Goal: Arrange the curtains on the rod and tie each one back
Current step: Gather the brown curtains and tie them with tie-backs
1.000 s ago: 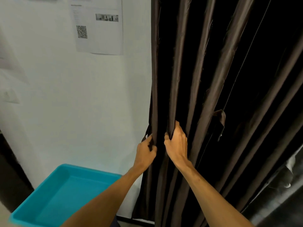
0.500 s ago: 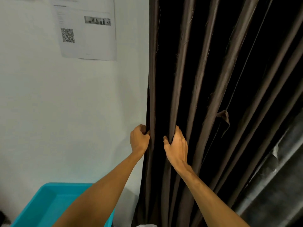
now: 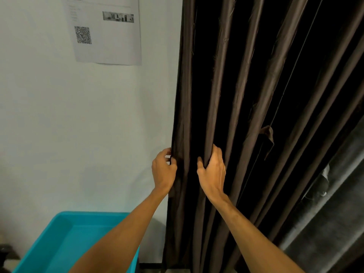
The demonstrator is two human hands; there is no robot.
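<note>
A dark brown curtain [image 3: 246, 85] hangs in long pleats over the right half of the view. My left hand [image 3: 163, 170] grips the curtain's left edge, fingers curled behind the fabric. My right hand [image 3: 213, 170] pinches the second pleat between thumb and fingers, just right of the left hand. A small brown fabric tab [image 3: 267, 134], perhaps a tie-back strap, hangs off a pleat to the right of my hands. The rod is out of view.
A white wall [image 3: 78, 125] with a taped paper sheet [image 3: 106, 30] bearing a QR code is on the left. A turquoise plastic bin [image 3: 65, 241] stands at lower left. A grey curtain [image 3: 334, 213] shows at lower right.
My left hand has shifted left from between the pleats to the curtain's outer edge and grips it. My right hand keeps its hold on the same pleat. The view has swung slightly.
</note>
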